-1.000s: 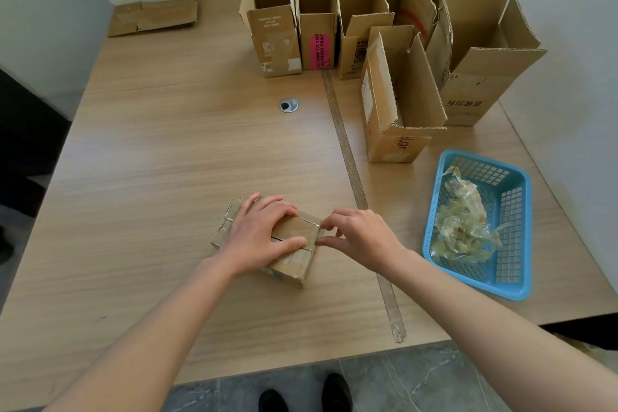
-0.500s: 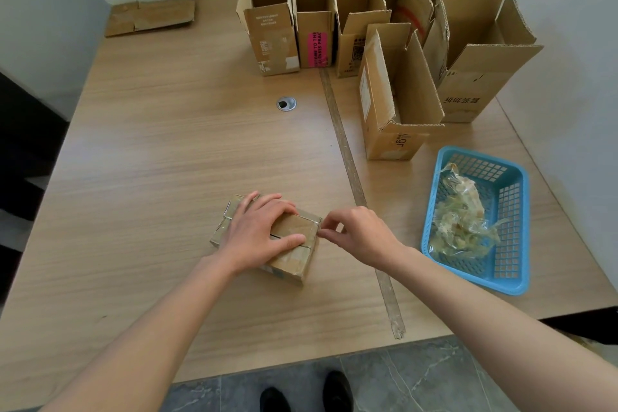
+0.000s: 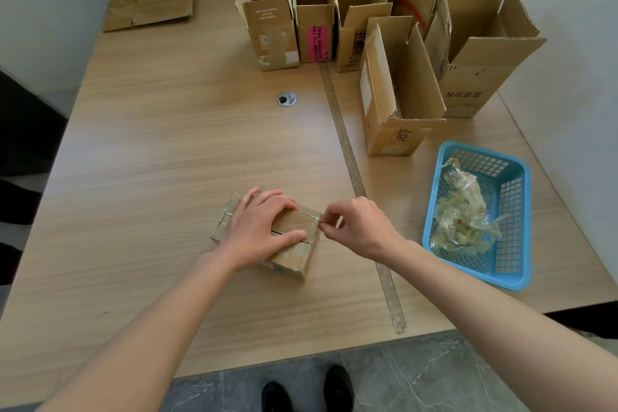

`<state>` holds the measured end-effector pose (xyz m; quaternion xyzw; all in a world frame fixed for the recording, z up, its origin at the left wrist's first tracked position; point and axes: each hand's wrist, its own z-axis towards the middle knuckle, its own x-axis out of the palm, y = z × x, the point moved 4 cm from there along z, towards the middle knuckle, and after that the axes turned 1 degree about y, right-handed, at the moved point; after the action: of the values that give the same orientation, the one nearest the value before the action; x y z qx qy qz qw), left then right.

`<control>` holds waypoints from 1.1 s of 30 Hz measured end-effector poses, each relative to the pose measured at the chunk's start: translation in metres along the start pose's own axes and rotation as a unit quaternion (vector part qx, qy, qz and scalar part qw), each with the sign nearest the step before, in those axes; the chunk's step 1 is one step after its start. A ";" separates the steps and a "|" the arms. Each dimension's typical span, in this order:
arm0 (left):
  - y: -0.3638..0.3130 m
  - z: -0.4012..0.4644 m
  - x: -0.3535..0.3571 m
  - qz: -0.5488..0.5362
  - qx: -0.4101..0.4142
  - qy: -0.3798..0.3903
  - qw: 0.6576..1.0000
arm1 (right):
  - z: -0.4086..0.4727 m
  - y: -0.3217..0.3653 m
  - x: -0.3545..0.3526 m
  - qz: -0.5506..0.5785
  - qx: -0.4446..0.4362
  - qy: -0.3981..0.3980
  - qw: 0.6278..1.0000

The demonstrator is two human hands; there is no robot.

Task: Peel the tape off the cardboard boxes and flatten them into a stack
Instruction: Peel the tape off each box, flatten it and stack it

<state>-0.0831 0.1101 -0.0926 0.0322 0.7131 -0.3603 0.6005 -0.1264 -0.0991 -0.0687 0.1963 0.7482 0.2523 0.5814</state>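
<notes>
Right hand (image 3: 359, 229) grip pinching tape (image 3: 317, 221)

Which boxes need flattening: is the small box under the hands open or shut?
Shut: the small box has its flaps down, meeting at a seam, under the left hand.

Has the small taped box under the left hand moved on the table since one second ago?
No. The small taped box keeps its place beside the table's tape strip.
</notes>
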 end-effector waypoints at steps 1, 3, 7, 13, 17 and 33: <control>0.000 0.000 0.000 0.000 -0.001 0.001 1.000 | 0.001 0.000 0.000 0.009 0.004 0.009 1.000; 0.000 0.000 0.000 0.001 -0.002 0.003 1.000 | 0.002 -0.001 -0.001 0.018 0.008 0.023 1.000; 0.000 0.000 0.000 0.004 -0.004 0.007 1.000 | 0.004 0.000 -0.002 -0.019 -0.005 0.019 1.000; -0.003 0.000 -0.002 0.008 -0.002 0.009 1.000 | 0.007 0.002 -0.004 -0.016 -0.018 0.038 0.999; -0.002 -0.001 -0.002 0.009 -0.001 0.005 1.000 | 0.008 0.001 -0.004 0.028 -0.011 0.067 0.997; -0.002 0.002 -0.001 -0.010 0.013 -0.004 1.000 | 0.011 0.020 -0.006 -0.091 -0.004 0.082 0.992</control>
<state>-0.0818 0.1077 -0.0904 0.0314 0.7064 -0.3753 0.5993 -0.1138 -0.0854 -0.0543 0.1041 0.8073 0.2166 0.5390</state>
